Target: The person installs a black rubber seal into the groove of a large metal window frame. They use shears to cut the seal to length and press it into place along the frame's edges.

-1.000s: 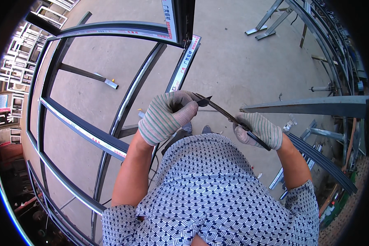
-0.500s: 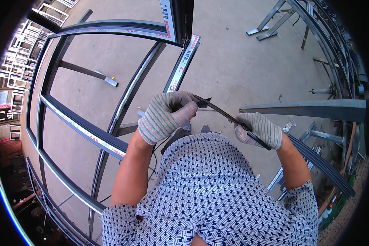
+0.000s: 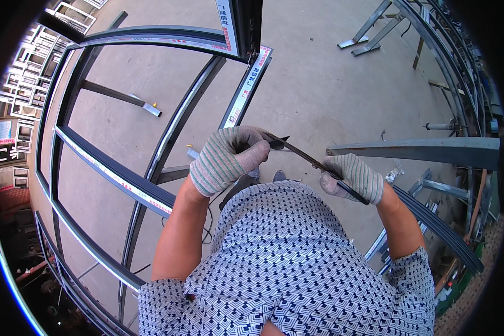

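In front of my torso, my left hand (image 3: pixel 229 157) and my right hand (image 3: pixel 354 178) wear striped knit gloves. A long, thin dark strip (image 3: pixel 299 154) runs between them, slanting down to the right; its exact kind I cannot make out. The fingers of my left hand pinch its upper end, where a black pointed flap (image 3: pixel 279 143) sticks out beside the thumb. My right hand is closed round the strip farther down, and the lower end pokes out below the palm. The gloves hide parts of both grips.
On the left stands a large dark metal frame (image 3: pixel 115 173) with crossbars. A dark upright corner (image 3: pixel 243 28) rises ahead. A grey beam (image 3: pixel 414 147) reaches in from the right. Dark profiles (image 3: pixel 439 228) lie beside my right forearm. Steel trestle legs (image 3: pixel 369 33) stand far right.
The view has shifted very slightly. Both hands keep the same hold on the strip, with hardly any movement.
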